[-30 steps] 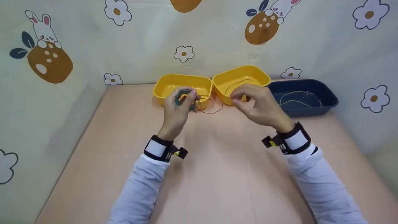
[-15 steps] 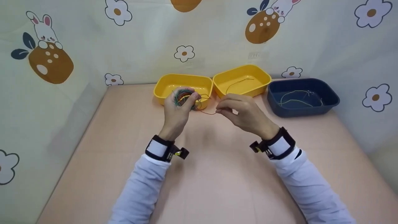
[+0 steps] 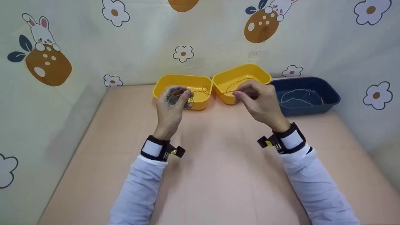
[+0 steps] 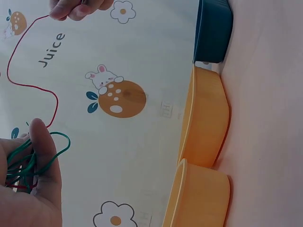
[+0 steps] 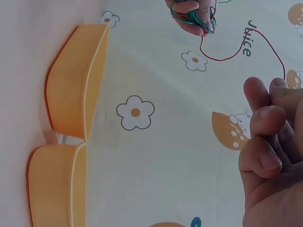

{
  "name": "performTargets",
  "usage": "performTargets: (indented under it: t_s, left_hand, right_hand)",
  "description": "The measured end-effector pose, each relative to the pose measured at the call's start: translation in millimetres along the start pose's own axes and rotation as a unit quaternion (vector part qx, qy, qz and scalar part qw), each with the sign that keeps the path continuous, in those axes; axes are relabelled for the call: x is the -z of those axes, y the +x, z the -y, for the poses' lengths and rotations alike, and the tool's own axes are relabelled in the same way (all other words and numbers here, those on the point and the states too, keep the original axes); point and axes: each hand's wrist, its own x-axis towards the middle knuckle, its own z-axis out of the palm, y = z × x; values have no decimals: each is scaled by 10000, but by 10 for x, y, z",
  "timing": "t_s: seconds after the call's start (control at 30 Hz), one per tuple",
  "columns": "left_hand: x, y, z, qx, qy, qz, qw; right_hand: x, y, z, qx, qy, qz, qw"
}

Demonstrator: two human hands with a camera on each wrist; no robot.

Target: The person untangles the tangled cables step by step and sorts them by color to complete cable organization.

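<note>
My left hand (image 3: 168, 117) grips a loosely coiled bundle of thin wires (image 4: 26, 168), mostly green with some red, the thumb pressed across it. One red wire (image 5: 221, 60) runs from the bundle in a slack curve to my right hand (image 3: 264, 104), whose thumb and index finger pinch its end. Both hands are raised, with the left in front of the left yellow box (image 3: 200, 105) and the right before the other yellow box (image 3: 225, 98). Part of the bundle is hidden behind the left thumb and fingers.
To the right of the yellow boxes stands a navy box (image 3: 307, 111) with a thin yellow wire (image 3: 297, 101) in it. Another thin wire (image 3: 230, 85) lies in the right yellow box. A patterned wall sheet (image 3: 150, 47) rises behind the boxes.
My right hand first came left and down toward the bundle, then drew back right and up, with the wire now stretching between the hands. The left hand shifted slightly left, still gripping the bundle.
</note>
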Motion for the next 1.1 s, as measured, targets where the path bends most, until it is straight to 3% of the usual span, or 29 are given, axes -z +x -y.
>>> performTargets:
  t_s: [0.17,0.33,0.53,0.73,1.1]
  left_hand:
    - [87,32,-24,-178,93,-87,9998]
    - [164,71,-46,-313,123,-199,9992]
    - [227,93,-81,-332,270,-290,9987]
    - [241,97,-87,-283,286,-251,9989]
    - [256,98,-87,-127,270,-114,9995]
  right_hand:
    - [125,28,-72,-348,-194,-364,9985]
    - [241,32,-147,-629,-720,-489,9942]
    - [334,24,-185,-817,-1484,68,9855]
    - [361,10,-191,-1018,-1774,516,9775]
    - [484,-2,-370,-843,-2155,-136,9728]
